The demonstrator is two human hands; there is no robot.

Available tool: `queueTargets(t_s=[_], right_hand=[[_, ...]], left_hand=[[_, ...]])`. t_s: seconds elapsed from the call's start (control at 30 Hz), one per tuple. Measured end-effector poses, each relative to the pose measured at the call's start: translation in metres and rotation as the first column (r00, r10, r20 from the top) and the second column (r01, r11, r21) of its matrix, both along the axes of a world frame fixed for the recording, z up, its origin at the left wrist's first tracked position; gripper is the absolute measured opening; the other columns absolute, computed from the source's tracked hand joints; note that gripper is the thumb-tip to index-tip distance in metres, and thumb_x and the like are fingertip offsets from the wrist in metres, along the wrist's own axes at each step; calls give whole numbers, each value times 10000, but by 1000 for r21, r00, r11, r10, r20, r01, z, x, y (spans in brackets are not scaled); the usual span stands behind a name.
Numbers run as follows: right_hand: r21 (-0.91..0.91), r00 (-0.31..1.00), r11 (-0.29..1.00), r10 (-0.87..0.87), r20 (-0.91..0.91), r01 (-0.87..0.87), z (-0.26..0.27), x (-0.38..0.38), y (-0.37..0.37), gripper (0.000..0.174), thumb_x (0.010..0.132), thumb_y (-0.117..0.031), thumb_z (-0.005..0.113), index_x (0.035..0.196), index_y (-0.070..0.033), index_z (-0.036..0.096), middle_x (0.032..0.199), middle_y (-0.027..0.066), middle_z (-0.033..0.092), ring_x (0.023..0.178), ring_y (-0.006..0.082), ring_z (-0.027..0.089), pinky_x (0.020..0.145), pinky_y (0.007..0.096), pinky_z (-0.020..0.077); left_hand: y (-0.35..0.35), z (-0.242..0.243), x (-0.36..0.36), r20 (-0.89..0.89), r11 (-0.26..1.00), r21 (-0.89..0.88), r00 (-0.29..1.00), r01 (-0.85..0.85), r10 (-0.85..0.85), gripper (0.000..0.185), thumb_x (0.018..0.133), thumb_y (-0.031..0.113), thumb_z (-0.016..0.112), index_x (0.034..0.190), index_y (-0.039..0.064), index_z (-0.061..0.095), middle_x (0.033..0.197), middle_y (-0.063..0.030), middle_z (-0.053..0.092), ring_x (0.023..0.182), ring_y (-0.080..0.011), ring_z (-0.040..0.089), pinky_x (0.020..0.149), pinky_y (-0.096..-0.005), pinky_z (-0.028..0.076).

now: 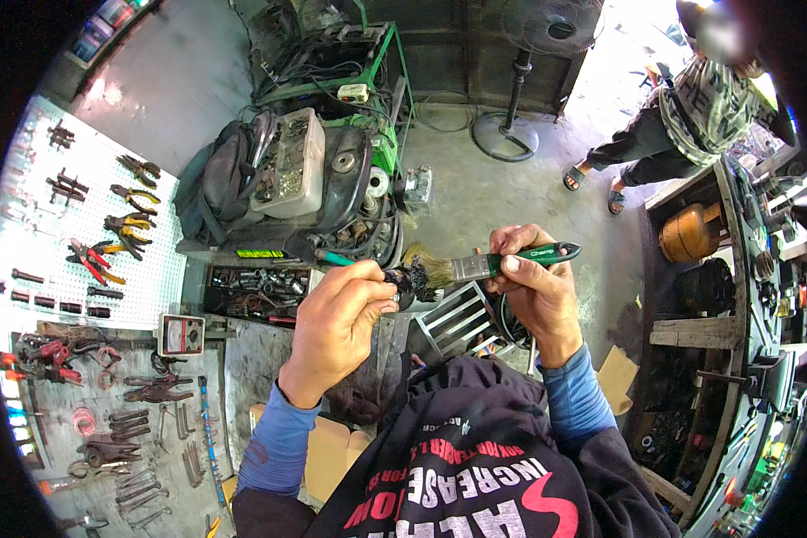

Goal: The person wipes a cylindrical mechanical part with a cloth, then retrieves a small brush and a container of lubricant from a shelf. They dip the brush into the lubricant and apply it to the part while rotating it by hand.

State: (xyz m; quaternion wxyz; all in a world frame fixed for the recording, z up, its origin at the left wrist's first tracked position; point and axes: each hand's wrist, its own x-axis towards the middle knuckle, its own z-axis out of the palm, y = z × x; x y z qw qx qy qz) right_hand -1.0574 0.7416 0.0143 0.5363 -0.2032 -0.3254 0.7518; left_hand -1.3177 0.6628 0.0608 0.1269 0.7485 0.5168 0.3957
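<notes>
My right hand (543,299) grips a paintbrush (472,267) by its green handle, which points right. Its metal ferrule and worn bristles face left, and dark residue coats part of the bristle tips. Between the thumb and fingers of my left hand (336,326) is a small dark metal part (403,281), partly hidden by the fingertips; its exact kind is unclear. The bristles meet this part in front of my chest.
Beyond my hands, a plastic bin of small hardware (289,168) rests on a black surface beside a socket tray (259,292). Pliers (131,228) hang on a pegboard at left. A pedestal fan (511,101) and a person (686,121) stand farther off; shelving (696,333) lines the right.
</notes>
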Motion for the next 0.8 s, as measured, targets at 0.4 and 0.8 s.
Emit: queueTargets(t_s=[0.4, 0.8], right_hand=[[-63, 995, 997, 42, -93, -48, -22, 2, 7, 150, 867, -20, 751, 987, 8, 665, 1085, 145, 638, 801, 188, 666, 708, 316, 615], [-84, 988, 995, -56, -147, 44, -33, 16, 1, 135, 871, -7, 727, 993, -7, 670, 1100, 132, 643, 787, 186, 664, 704, 334, 596]], left_hand=[[0, 3, -1, 8, 1000, -9, 1000, 20, -19, 202, 820, -93, 778, 989, -3, 712, 1066, -137, 717, 898, -235, 712, 776, -332, 599], [8, -1, 2, 105, 998, -17, 992, -67, 69, 193, 842, -11, 809, 1005, 18, 709, 993, -125, 734, 860, -249, 724, 776, -320, 576]])
